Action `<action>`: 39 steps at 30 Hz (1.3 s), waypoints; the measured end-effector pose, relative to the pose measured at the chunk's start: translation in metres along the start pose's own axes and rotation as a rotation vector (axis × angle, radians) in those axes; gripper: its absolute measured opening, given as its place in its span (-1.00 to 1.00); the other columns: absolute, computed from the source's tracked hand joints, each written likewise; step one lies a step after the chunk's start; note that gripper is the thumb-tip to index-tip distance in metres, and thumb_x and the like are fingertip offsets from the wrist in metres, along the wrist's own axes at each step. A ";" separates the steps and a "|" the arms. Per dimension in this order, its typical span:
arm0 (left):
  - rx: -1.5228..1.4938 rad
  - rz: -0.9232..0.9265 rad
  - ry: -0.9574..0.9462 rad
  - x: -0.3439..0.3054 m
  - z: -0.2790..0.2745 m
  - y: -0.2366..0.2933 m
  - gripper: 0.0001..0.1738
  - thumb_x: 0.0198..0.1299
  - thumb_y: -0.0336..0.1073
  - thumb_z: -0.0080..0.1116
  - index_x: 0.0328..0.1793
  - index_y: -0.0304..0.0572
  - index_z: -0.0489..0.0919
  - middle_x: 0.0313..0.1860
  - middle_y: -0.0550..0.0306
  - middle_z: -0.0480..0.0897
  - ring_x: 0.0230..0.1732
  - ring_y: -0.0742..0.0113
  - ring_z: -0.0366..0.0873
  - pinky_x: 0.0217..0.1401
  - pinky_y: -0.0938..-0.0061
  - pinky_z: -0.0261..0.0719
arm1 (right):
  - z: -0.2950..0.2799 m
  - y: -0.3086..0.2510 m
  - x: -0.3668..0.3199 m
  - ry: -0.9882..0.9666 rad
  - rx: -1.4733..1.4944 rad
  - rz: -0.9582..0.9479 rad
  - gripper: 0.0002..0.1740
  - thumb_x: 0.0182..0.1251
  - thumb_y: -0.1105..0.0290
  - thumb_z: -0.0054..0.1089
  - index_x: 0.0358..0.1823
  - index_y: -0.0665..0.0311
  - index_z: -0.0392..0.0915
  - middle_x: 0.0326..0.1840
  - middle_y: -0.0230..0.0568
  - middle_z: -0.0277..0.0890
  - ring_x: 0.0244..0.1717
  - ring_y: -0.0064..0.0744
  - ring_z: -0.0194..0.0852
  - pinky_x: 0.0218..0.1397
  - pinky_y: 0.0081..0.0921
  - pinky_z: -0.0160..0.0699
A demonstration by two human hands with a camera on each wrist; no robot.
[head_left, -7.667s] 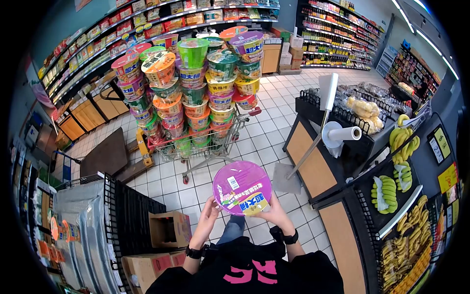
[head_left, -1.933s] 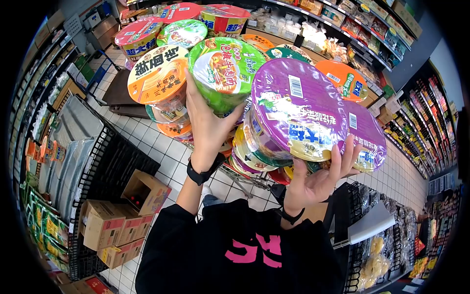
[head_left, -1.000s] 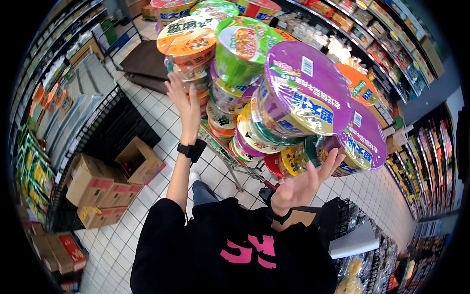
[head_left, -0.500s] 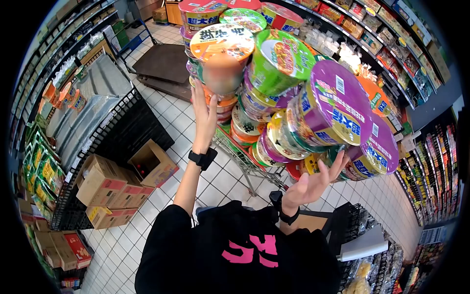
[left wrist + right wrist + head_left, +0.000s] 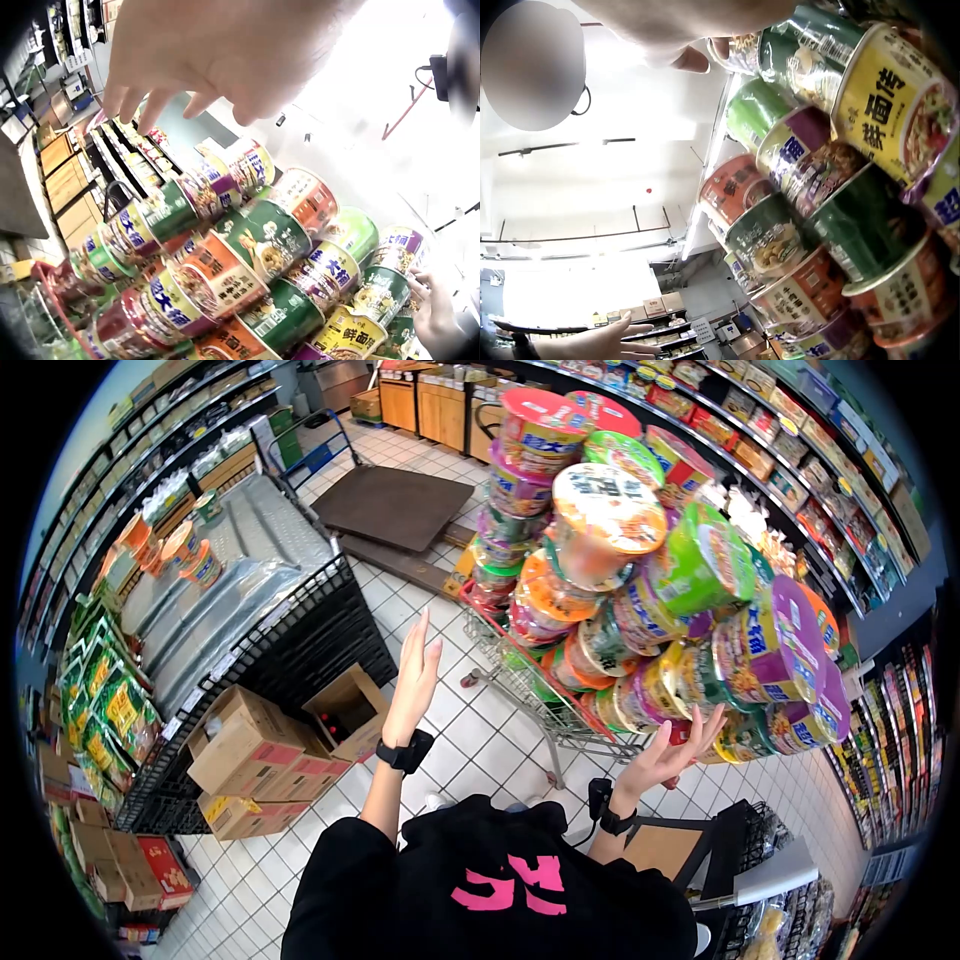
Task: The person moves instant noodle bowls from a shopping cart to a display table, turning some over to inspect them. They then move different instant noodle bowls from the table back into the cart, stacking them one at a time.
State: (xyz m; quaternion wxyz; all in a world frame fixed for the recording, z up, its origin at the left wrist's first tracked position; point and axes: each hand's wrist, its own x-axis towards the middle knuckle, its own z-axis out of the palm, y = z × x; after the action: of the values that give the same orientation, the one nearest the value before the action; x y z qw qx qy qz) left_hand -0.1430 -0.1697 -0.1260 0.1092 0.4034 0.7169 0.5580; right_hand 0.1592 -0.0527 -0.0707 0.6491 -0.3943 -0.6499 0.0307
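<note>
Instant noodle buckets stand in tall stacks on a shopping cart (image 5: pixel 548 712) in front of me. A purple-lidded noodle bucket (image 5: pixel 800 625) tops the near right stack, and a green noodle bucket (image 5: pixel 703 563) leans at the middle. Left of that is a noodle bucket with a white and orange lid (image 5: pixel 610 508). My left hand (image 5: pixel 413 682) is raised with straight fingers, apart from the stacks. Fingers spread and palm up, my right hand (image 5: pixel 662 758) is beside the lower near buckets, its fingertips overlapping them. In the left wrist view, a green bucket (image 5: pixel 381 291) is right at the right hand's fingers.
A flat dark platform trolley (image 5: pixel 390 505) stands beyond the cart. Left of me are a black crate display (image 5: pixel 290 630) and stacked cardboard boxes (image 5: pixel 255 750). A produce rack with a white roll (image 5: pixel 775 872) is close on my right. Shelves line the back.
The purple bucket held earlier now sits on the stack. My left hand has left the green bucket and drawn away left; my right hand is lower. The view has turned left.
</note>
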 end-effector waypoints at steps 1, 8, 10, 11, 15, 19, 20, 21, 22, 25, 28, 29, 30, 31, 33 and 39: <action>0.008 -0.022 0.004 -0.007 -0.016 -0.009 -0.36 0.51 -0.06 -0.15 0.62 -0.14 0.11 0.55 -0.18 0.21 0.58 -0.02 0.07 0.60 0.24 -0.01 | 0.008 -0.008 -0.007 -0.009 0.057 0.025 -0.59 0.39 0.46 0.03 0.26 0.33 0.40 0.58 -0.03 0.08 0.64 -0.02 -0.21 0.62 0.01 -0.27; 0.002 -0.149 0.076 -0.069 -0.114 -0.066 -0.45 0.48 -0.09 -0.07 0.45 -0.27 0.36 0.37 -0.16 0.44 0.42 0.02 0.34 0.49 0.32 0.20 | 0.070 -0.063 -0.053 -0.116 0.280 0.118 -0.58 0.34 0.47 0.03 0.24 0.32 0.43 0.60 -0.05 0.05 0.65 -0.01 -0.25 0.63 0.02 -0.35; 0.062 -0.205 0.012 -0.094 -0.141 -0.081 -0.46 0.47 -0.10 -0.03 0.42 -0.29 0.38 0.32 -0.17 0.49 0.35 -0.01 0.42 0.44 0.32 0.29 | 0.090 -0.076 -0.066 -0.137 0.328 0.130 -0.58 0.35 0.47 0.05 0.24 0.32 0.43 0.58 -0.06 0.09 0.64 -0.02 -0.20 0.63 0.03 -0.34; 0.076 -0.229 0.032 -0.106 -0.152 -0.086 -0.46 0.45 -0.10 0.01 0.41 -0.29 0.39 0.28 -0.17 0.52 0.32 -0.01 0.46 0.37 0.32 0.37 | 0.098 -0.082 -0.073 -0.174 0.296 0.127 -0.58 0.35 0.47 0.06 0.24 0.31 0.43 0.57 -0.06 0.11 0.63 -0.02 -0.18 0.63 0.04 -0.35; 0.035 -0.533 0.098 -0.173 -0.201 -0.098 -0.43 0.42 -0.07 0.07 0.43 -0.23 0.39 0.27 -0.20 0.54 0.29 0.05 0.50 0.34 0.34 0.40 | 0.142 -0.116 -0.112 -0.426 0.340 0.122 -0.60 0.37 0.45 0.09 0.23 0.25 0.46 0.52 -0.09 0.21 0.60 -0.04 -0.07 0.63 0.07 -0.41; 0.157 -0.577 0.188 -0.232 -0.228 -0.127 -0.39 0.42 -0.04 0.05 0.43 -0.31 0.36 0.33 -0.24 0.50 0.36 -0.05 0.45 0.41 0.28 0.34 | 0.176 -0.142 -0.142 -0.991 0.471 0.169 -0.51 0.38 0.38 0.15 0.31 0.29 0.37 0.45 0.00 0.28 0.52 -0.02 0.12 0.60 -0.05 -0.20; 0.152 -0.636 0.176 -0.237 -0.227 -0.127 -0.37 0.42 -0.03 0.04 0.44 -0.34 0.34 0.35 -0.27 0.48 0.39 -0.07 0.42 0.43 0.26 0.32 | 0.175 -0.145 -0.144 -1.069 0.492 0.224 -0.46 0.37 0.34 0.18 0.33 0.33 0.33 0.43 0.05 0.30 0.50 0.00 0.15 0.59 -0.14 -0.08; 0.143 -0.712 0.217 -0.251 -0.232 -0.128 -0.35 0.42 -0.02 0.04 0.45 -0.37 0.33 0.36 -0.31 0.46 0.41 -0.09 0.39 0.45 0.25 0.31 | 0.203 -0.108 -0.197 -1.313 0.479 0.058 -0.35 0.34 0.25 0.23 0.37 0.42 0.28 0.39 0.17 0.32 0.46 0.05 0.21 0.49 -0.26 0.16; 0.135 -0.722 0.243 -0.262 -0.235 -0.133 -0.35 0.42 -0.02 0.04 0.45 -0.37 0.33 0.36 -0.31 0.46 0.41 -0.09 0.39 0.45 0.25 0.31 | 0.207 -0.118 -0.199 -1.612 0.360 0.004 -0.24 0.33 0.10 0.23 0.40 0.47 0.24 0.32 0.28 0.38 0.39 0.14 0.31 0.42 -0.22 0.27; 0.053 -0.899 0.194 -0.282 -0.243 -0.136 -0.25 0.40 0.04 0.06 0.49 -0.42 0.25 0.39 -0.41 0.39 0.43 -0.19 0.35 0.46 0.23 0.29 | 0.227 -0.138 -0.231 -2.007 0.059 -0.046 -0.18 0.34 -0.04 0.15 0.40 0.48 0.24 0.23 0.41 0.43 0.30 0.22 0.40 0.36 -0.16 0.36; 0.023 -0.920 0.240 -0.298 -0.250 -0.148 -0.23 0.39 0.06 0.05 0.49 -0.42 0.24 0.39 -0.41 0.39 0.42 -0.20 0.36 0.45 0.23 0.31 | 0.235 -0.176 -0.252 -1.953 0.177 -0.063 -0.21 0.29 -0.08 0.22 0.39 0.32 0.33 0.12 0.36 0.52 0.17 0.15 0.54 0.20 -0.21 0.51; 0.030 -0.929 0.239 -0.300 -0.250 -0.150 -0.23 0.39 0.07 0.05 0.50 -0.41 0.24 0.38 -0.41 0.40 0.42 -0.20 0.36 0.44 0.22 0.32 | 0.234 -0.183 -0.249 -1.942 0.196 -0.078 -0.20 0.32 -0.06 0.17 0.39 0.41 0.29 0.15 0.40 0.49 0.23 0.19 0.47 0.27 -0.19 0.44; 0.024 -0.948 0.270 -0.305 -0.255 -0.156 -0.23 0.39 0.07 0.05 0.50 -0.41 0.24 0.38 -0.41 0.40 0.42 -0.20 0.36 0.44 0.22 0.32 | 0.245 -0.198 -0.255 -1.955 0.225 -0.122 -0.18 0.35 -0.04 0.13 0.39 0.50 0.25 0.18 0.44 0.46 0.29 0.24 0.41 0.34 -0.17 0.38; 0.014 -0.933 0.291 -0.307 -0.261 -0.162 -0.24 0.39 0.07 0.06 0.50 -0.38 0.25 0.38 -0.41 0.41 0.42 -0.19 0.36 0.42 0.23 0.34 | 0.252 -0.210 -0.258 -1.978 0.227 -0.127 -0.19 0.34 -0.03 0.14 0.39 0.49 0.24 0.18 0.44 0.46 0.29 0.24 0.41 0.34 -0.18 0.38; 0.010 -0.916 0.313 -0.304 -0.270 -0.165 -0.24 0.38 0.07 0.06 0.50 -0.35 0.26 0.37 -0.40 0.42 0.42 -0.18 0.37 0.41 0.23 0.35 | 0.264 -0.233 -0.252 -2.049 0.188 -0.107 -0.18 0.34 -0.02 0.14 0.40 0.50 0.24 0.19 0.45 0.45 0.30 0.24 0.41 0.34 -0.19 0.37; -0.005 -0.832 0.481 -0.258 -0.325 -0.202 -0.35 0.39 0.02 0.07 0.46 -0.25 0.34 0.21 -0.31 0.57 0.27 -0.07 0.51 0.33 0.23 0.40 | 0.333 -0.252 -0.291 -1.957 0.231 -0.165 -0.18 0.33 -0.01 0.14 0.40 0.51 0.24 0.16 0.45 0.47 0.27 0.25 0.44 0.34 -0.19 0.39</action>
State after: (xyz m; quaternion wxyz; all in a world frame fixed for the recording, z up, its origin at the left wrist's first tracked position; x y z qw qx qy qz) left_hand -0.2649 -0.5923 -0.2659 0.1551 -0.0584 0.8212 0.5461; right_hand -0.2935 -0.2298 -0.2220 -0.1398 -0.0826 -0.9184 0.3609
